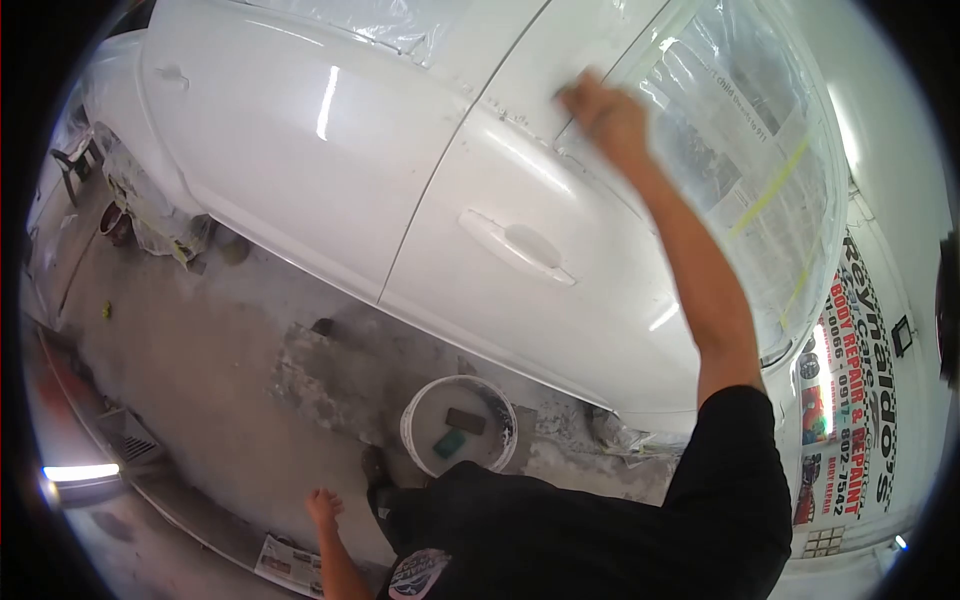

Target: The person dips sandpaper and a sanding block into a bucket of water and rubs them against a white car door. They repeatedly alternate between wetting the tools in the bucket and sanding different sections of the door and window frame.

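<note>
My right hand (606, 108) is raised to the white car (490, 170), at the strip below the window and beside the door seam. Its fingers are closed, with a small dark edge showing at the fingertips; motion blur hides what they hold. Below that hand is a white door handle (518, 246) on the door panel. Wet-looking spots or drips run along the panel to the left of the hand. My left hand (323, 508) hangs low at my side over the floor, holding nothing, its fingers loosely bent and slightly apart.
A white bucket (408, 425) of greyish liquid stands by my feet, with a green block (449, 443) and a brown block (466, 421) in it. Plastic and newspaper (700, 140) cover the car window. Behind the car hangs a printed banner (850, 400). Newspaper (288, 565) lies lower left.
</note>
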Tool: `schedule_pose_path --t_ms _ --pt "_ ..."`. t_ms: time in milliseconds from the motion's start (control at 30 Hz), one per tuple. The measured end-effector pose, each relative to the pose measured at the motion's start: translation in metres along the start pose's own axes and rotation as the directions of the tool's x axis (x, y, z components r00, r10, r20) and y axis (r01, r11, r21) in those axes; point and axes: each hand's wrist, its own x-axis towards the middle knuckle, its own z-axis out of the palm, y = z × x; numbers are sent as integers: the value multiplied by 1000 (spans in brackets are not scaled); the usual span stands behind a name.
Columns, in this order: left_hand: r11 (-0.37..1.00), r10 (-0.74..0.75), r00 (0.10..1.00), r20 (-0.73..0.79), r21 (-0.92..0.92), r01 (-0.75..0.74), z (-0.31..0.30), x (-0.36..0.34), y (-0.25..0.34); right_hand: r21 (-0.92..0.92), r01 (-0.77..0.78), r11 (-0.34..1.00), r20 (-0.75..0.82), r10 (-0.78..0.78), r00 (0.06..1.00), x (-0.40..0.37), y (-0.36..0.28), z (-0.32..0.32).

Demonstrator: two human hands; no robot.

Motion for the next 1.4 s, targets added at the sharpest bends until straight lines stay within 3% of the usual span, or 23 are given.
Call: schedule_pose_path --t_ms 33,67,133,200,267,333,400,500,567,600,667,733,800,900,933,967,1067,1133,1200,1300,1333,1367,1400 --pt "1000 -2 1000 9 1 2 2 0 0 -44 137 990 15 -137 990 -23 -6 38" --pt "1000 -4 1000 15 11 4 -3 2 -5 -46 95 994 259 -80 962 -24 -34 -1" --pt "1000 -4 1000 18 13 4 -3 7 -2 -11 237 972 214 -229 950 -6 -20 -13" --pt "1000 -19 1000 16 9 19 3 6 0 175 184 967 -135 -162 978 36 18 -13" --pt "1000 3 999 32 -31 -2 3 7 -6 -12 17 1000 -106 -18 994 51 3 -42" --pt "999 -6 999 41 -34 7 6 6 -10 57 -117 992 7 117 993 24 -15 -15" --pt "999 -33 998 46 29 32 8 10 -8 -24 135 991 124 -131 984 -14 -27 24" --pt "999 -54 998 21 -1 54 1 27 -22 -15 251 968 154 -246 957 14 -10 -1" --pt "999 -51 998 25 -5 51 -1 24 -12 39 140 989 -90 -136 987 62 21 -38" --pt "998 -59 998 31 -11 59 1 21 -11 -17 -59 998 -163 55 985 90 34 -58" --pt "996 -74 997 1 -53 74 2 16 -11 36 -154 987 -153 158 975 83 23 -64" --pt "994 -97 995 14 -58 97 -4 16 -12 76 -131 988 4 131 991 39 4 -19" --pt "992 -114 991 69 -51 118 -11 31 -26 7 111 994 199 -110 974 -8 -18 4" --pt "995 -70 997 -16 -70 69 -11 17 -19 163 284 945 -127 -266 956 27 33 4" --pt "996 -54 998 -30 -67 52 -15 19 -14 -17 151 988 -104 -152 983 63 52 -11" --pt "997 -48 998 -44 -71 44 -15 20 -13 90 -76 993 -123 86 989 84 48 -69" --pt "996 -41 998 -52 -76 37 -18 18 -12 53 -160 986 -219 168 961 100 55 -82" --pt "998 -52 998 -20 -29 52 -16 23 -6 109 -220 969 -5 222 975 61 24 -37" --pt "996 -80 997 4 44 80 -17 35 -6 63 107 992 -1 -107 994 14 -9 -2" --pt "998 -59 998 9 11 59 -11 49 0 19 206 978 -117 -202 972 51 14 -13" --pt "1000 -17 1000 22 5 17 -7 48 2 -132 90 987 -18 -94 995 88 23 -32" --pt "1000 18 999 32 2 -18 -1 45 11 -5 15 1000 -182 -15 983 118 36 -58" --pt "999 52 998 35 -3 -52 5 34 29 108 -120 987 -170 137 976 139 37 -87"
